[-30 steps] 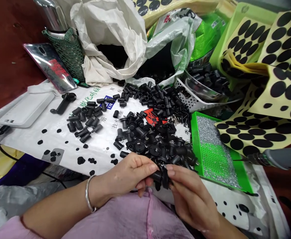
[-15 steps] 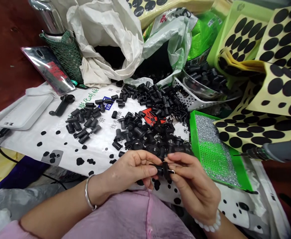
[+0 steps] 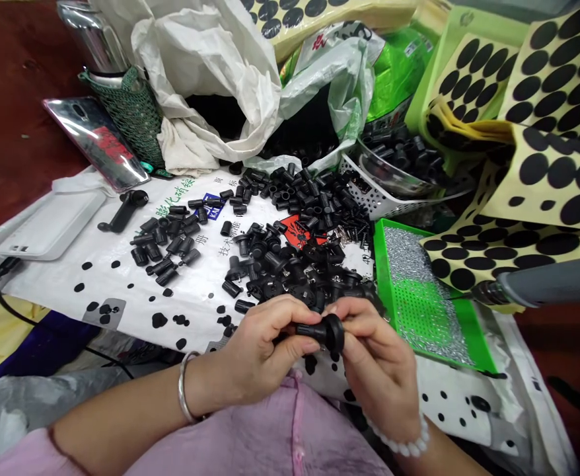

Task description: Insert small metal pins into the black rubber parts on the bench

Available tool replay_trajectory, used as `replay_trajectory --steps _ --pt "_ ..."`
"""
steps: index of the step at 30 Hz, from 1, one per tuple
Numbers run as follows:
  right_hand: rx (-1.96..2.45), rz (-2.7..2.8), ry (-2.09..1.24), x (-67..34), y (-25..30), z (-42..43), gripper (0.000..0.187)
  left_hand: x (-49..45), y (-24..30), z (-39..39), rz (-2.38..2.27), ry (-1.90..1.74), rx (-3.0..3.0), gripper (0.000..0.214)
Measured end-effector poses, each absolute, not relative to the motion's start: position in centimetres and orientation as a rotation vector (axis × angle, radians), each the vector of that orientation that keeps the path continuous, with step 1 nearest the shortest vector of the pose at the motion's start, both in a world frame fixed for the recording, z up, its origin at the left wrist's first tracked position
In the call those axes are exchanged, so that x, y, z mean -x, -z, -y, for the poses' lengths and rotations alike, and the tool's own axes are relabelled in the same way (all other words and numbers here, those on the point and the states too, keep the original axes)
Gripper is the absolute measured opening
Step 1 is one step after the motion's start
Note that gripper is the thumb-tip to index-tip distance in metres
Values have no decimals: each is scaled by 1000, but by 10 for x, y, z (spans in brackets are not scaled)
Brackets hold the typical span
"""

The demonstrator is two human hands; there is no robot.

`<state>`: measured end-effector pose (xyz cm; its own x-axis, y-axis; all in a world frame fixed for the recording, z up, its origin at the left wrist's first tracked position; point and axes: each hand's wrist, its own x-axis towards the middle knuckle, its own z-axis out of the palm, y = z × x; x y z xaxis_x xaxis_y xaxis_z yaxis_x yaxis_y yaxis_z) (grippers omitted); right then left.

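My left hand (image 3: pixel 265 347) and my right hand (image 3: pixel 376 360) meet near the table's front edge, both pinched on one small black plastic part (image 3: pixel 324 330) with a round flange and a short tube. The left fingers grip the tube end, the right fingers the flange end. Just beyond the hands lies a heap of similar black parts (image 3: pixel 300 271) on a white printed sack (image 3: pixel 121 291). A smaller group of black tubes (image 3: pixel 166 244) lies to the left.
A green tray of small metal screws (image 3: pixel 419 291) sits right of the hands, with a grey power screwdriver (image 3: pixel 542 284) beside it. Yellow sheets of black round pads (image 3: pixel 542 165), white bags (image 3: pixel 220 79), a white basket (image 3: pixel 394 192), a phone (image 3: pixel 96 142) and a white box (image 3: pixel 47 225) crowd the back.
Both hands have lifted slightly and turned the black part, so its flange now faces up between the fingers. The view shifted a little.
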<state>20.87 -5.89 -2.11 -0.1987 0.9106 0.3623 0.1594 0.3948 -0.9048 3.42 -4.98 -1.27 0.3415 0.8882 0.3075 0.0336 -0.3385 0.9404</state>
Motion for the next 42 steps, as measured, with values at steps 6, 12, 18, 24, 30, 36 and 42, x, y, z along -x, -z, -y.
replay_trajectory --steps 6,12,18,24,30,36,42 --pt "945 1750 -687 -208 14 56 18 -37 13 51 -940 -994 -1398 16" --pt "929 1764 -625 -206 14 57 19 -39 9 54 -911 -948 -1120 19" --pt "972 1716 -671 -203 11 51 14 -44 7 52 -882 -981 -982 20" --pt "967 1752 -726 -209 9 46 18 -43 11 47 -809 -998 -894 24" --pt "878 1946 -738 -224 4 46 39 -40 9 48 -774 -946 -887 22" --pt "785 2266 -600 -235 -6 40 50 -44 7 48 -756 -916 -877 22" --pt "912 2080 -669 -225 5 44 41 -44 22 54 -888 -1058 -1229 13"
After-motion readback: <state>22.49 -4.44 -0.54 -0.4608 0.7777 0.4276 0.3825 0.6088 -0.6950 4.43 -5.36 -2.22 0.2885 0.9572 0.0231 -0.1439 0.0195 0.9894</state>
